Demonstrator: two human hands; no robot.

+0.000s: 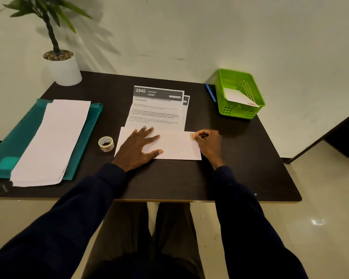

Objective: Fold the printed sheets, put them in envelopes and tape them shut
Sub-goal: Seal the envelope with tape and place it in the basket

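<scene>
Your left hand (pixel 138 147) lies flat, fingers spread, on the envelope (pixel 177 147) mid-table. Right hand (pixel 208 141) pinches tape (pixel 192 136) at its right edge. Roll (pixel 106 144) just left; bare table (pixel 246 158) to the right.

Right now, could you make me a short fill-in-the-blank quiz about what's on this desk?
1. The left hand lies flat on a white ____.
2. The right hand pinches a piece of tape at its ____ end.
3. The tape roll sits to the ____ of the left hand.
4. The pen beside the green basket is ____.
Missing words: envelope; right; left; blue.
</scene>
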